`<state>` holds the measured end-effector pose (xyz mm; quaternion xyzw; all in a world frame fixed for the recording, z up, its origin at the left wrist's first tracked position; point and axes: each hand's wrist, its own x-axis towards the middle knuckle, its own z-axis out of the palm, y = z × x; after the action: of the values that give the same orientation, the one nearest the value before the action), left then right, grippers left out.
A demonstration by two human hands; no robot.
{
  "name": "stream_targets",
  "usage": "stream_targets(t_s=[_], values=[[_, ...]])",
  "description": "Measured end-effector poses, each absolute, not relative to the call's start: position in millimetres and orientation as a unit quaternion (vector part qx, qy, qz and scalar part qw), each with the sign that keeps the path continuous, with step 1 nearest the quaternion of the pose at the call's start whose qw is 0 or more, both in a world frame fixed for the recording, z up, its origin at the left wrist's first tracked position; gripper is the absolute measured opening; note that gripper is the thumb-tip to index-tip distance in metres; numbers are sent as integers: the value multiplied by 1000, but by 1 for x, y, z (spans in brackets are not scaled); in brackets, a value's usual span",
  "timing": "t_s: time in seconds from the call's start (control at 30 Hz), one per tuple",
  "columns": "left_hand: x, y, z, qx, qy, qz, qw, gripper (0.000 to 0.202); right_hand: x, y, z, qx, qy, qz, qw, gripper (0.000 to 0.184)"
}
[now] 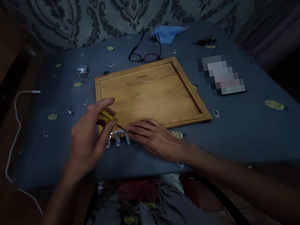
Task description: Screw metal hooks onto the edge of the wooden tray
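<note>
A yellow-handled screwdriver (106,116) is gripped in my left hand (86,136), its dark shaft slanting down to the right. The tip meets a shiny metal fitting (118,138) with several prongs at the near edge of a framed wooden board (147,95). My right hand (154,136) rests on that same edge, fingers together and fingertips against the fitting's right end beside the screwdriver tip. Its thumb is mostly hidden. The board lies flat, its raised frame facing up, with small dark holes along the near rail.
Behind the board are eyeglasses (145,57) and a blue cloth (168,33). Shiny metal pieces (82,71) and a smaller one (70,110) lie left. A black object (207,40) and a pixelated item (224,77) lie right. A white cable (16,112) hangs over the left edge.
</note>
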<state>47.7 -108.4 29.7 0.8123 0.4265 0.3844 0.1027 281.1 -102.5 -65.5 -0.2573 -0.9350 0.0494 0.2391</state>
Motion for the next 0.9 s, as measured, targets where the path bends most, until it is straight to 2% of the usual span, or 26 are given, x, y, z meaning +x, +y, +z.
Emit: stream_targets(t_s=[0.3,0.53,0.7,0.9], values=[[49,-108,29,823,423,367,91,36,282,-101,-69,-250,-933,40,257,38],[51,-108,36,842,376,385,39,47,280,-106,-55,-264,-948,60,168,42],[49,-106,26,820,405,405,12,53,280,-105,-49,-278,-952,24,125,40],[41,-104,19,818,414,396,57,42,279,-106,-46,-278,-954,28,109,39]])
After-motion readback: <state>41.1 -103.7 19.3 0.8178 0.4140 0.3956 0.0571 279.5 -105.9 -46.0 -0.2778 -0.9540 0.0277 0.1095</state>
